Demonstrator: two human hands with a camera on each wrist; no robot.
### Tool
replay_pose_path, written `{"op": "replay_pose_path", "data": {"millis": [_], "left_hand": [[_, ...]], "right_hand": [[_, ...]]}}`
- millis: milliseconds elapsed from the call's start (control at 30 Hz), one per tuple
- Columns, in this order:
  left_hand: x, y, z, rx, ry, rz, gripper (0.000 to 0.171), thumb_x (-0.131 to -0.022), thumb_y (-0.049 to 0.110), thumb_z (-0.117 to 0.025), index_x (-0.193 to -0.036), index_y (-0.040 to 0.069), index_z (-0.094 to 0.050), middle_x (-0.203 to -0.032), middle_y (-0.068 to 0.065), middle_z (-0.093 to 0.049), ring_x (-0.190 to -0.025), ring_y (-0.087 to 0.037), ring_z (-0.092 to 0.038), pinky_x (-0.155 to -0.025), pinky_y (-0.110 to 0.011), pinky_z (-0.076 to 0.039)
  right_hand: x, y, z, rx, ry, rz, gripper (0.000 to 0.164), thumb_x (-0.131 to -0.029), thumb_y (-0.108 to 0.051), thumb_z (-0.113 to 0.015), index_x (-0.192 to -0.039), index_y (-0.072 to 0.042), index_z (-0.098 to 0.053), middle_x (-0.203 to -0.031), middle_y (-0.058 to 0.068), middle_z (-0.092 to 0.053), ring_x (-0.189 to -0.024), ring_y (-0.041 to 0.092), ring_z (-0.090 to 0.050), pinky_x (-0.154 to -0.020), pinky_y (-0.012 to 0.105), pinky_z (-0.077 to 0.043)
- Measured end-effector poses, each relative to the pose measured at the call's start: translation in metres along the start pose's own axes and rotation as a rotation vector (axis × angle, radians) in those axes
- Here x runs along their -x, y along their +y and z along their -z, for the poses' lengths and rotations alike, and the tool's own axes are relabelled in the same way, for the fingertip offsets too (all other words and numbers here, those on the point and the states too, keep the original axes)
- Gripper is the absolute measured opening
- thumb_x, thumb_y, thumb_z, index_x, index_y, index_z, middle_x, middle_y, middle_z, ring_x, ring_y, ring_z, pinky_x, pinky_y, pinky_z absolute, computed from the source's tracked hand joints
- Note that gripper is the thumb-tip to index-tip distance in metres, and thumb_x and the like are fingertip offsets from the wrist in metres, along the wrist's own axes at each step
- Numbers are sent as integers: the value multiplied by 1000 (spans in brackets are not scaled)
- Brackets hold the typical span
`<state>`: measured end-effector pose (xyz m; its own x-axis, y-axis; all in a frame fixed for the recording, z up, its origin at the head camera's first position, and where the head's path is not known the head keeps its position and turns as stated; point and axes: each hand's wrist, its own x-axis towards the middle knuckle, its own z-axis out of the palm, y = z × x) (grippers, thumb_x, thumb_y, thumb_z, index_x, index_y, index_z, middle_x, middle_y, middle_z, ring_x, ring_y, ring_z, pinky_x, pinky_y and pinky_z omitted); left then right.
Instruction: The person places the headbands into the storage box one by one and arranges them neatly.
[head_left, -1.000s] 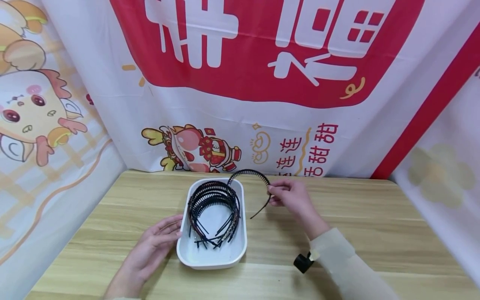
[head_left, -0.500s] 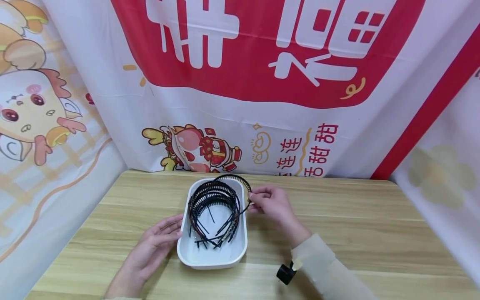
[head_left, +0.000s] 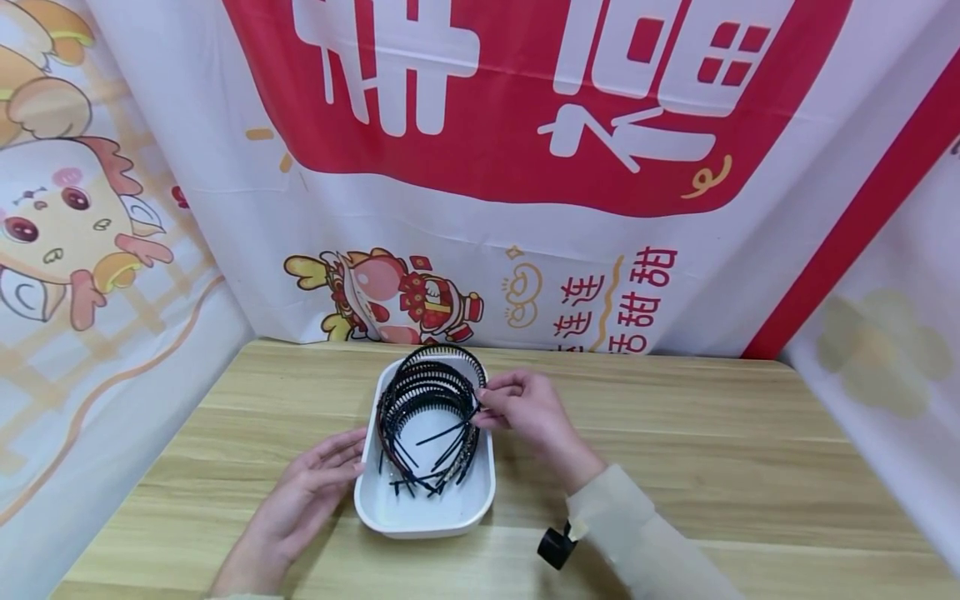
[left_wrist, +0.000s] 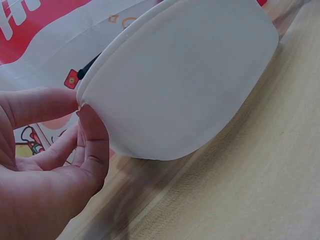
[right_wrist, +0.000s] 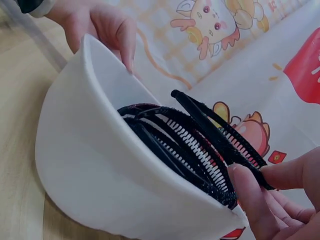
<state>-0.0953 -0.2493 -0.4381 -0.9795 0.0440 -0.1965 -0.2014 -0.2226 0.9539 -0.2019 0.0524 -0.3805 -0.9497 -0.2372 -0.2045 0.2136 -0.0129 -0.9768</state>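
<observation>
My right hand (head_left: 525, 412) pinches a black toothed headband (right_wrist: 215, 132) by one arm, between thumb and fingers. Its arch sits over the far end of a white oblong tub (head_left: 423, 525), and one loose arm points down into the tub. Several other black headbands (head_left: 431, 400) lie nested inside, arches toward the back, some with a glittery surface in the right wrist view. At the tub's left side, my left hand (head_left: 307, 492) touches the rim with relaxed fingers. In the left wrist view its fingertips (left_wrist: 87, 112) meet the edge of the tub, whose outer wall fills the picture.
The tub stands on a light wooden table (head_left: 712, 433). A printed cloth (head_left: 465, 192) with red and white patterns hangs right behind it, and more cloth hangs at both sides. A small black device (head_left: 557, 548) is attached near my right wrist.
My right hand has moved left with the headband, from beside the tub to over its right rim. The headband now lines up above the nested ones. My left hand has stayed put.
</observation>
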Motion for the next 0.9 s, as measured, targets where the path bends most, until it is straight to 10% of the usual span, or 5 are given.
{"op": "replay_pose_path", "data": {"millis": [900], "left_hand": [[1,2,0,-11,0,9,62,-98,-5,-62,-156,-3,-42,-133,3,-67,-123,-14,-66,-110,-25,-55]], "right_hand": [[0,1,-11,102,-68,-49,31,-98,1,-71,-124,9,-55,-88,26,-78,-62,20,-76,-68,34,-68]]}}
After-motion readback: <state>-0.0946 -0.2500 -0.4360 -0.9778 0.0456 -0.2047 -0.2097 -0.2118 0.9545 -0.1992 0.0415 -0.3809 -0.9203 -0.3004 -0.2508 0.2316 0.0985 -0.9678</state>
